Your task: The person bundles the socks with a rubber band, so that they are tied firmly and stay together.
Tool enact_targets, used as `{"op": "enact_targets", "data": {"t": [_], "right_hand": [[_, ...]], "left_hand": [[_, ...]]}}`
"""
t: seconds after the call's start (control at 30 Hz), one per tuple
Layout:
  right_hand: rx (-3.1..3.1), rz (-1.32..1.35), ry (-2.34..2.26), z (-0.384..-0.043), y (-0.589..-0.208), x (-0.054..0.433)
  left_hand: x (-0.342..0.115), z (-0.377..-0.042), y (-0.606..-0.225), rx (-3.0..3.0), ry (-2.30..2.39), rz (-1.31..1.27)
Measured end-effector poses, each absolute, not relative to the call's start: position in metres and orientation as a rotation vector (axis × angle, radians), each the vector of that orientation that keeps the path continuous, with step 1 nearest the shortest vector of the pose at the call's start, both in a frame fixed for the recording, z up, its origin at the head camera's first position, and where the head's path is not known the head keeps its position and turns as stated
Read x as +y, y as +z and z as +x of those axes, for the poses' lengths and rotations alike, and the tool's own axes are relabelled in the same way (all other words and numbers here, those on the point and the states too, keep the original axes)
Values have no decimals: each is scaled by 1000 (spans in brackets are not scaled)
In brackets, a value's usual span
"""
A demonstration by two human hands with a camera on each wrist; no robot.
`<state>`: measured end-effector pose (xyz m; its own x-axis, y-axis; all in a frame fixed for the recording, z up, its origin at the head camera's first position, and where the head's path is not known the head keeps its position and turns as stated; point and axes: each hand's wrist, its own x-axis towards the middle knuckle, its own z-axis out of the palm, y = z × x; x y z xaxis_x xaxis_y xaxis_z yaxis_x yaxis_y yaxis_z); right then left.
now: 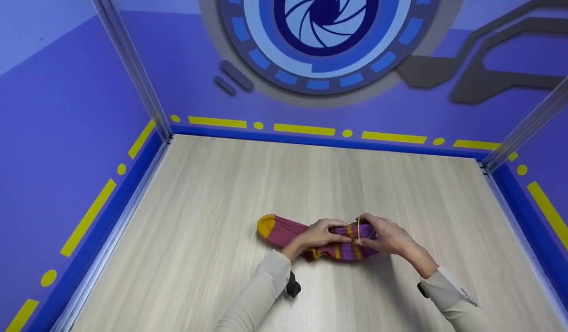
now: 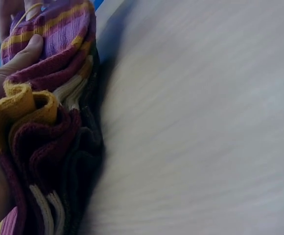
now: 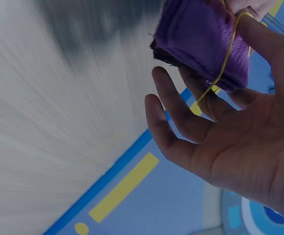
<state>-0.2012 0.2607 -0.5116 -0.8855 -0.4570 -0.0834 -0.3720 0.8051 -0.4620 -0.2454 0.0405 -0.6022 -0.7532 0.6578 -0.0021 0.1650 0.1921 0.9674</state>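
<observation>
A bundle of striped socks (image 1: 286, 229) in maroon, purple and mustard lies across the table, its mustard toe (image 1: 266, 226) to the left. My left hand (image 1: 320, 233) grips it near the middle, thumb over the purple striped part. Mustard and maroon folds (image 2: 34, 122) bulge below that hand in the left wrist view. At the purple cuff end (image 3: 196, 44), my right hand (image 1: 390, 236) holds a thin yellow rubber band (image 3: 225, 63) stretched between thumb and fingers. The band passes around the cuffs; the other right fingers spread loosely.
The socks are over a pale wood-grain table (image 1: 210, 193). Blue walls (image 1: 307, 110) with yellow dashes border its back and sides, with metal posts (image 1: 134, 69) at the corners. A black object (image 1: 293, 286) shows beside the left sleeve.
</observation>
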Motion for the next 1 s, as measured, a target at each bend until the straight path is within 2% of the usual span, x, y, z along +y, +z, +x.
{"op": "enact_targets", "data": {"t": [0.33, 0.57, 1.0], "right_hand": [[2652, -522, -899, -203, -522, 264], [2614, -375, -993, -209, -524, 266], [2454, -489, -1022, -220, -519, 269]], "left_hand": [[39, -241, -605, 2131, 1608, 822], [37, -242, -599, 2324, 1459, 1050], [41, -239, -590, 2327, 1328, 1276]]}}
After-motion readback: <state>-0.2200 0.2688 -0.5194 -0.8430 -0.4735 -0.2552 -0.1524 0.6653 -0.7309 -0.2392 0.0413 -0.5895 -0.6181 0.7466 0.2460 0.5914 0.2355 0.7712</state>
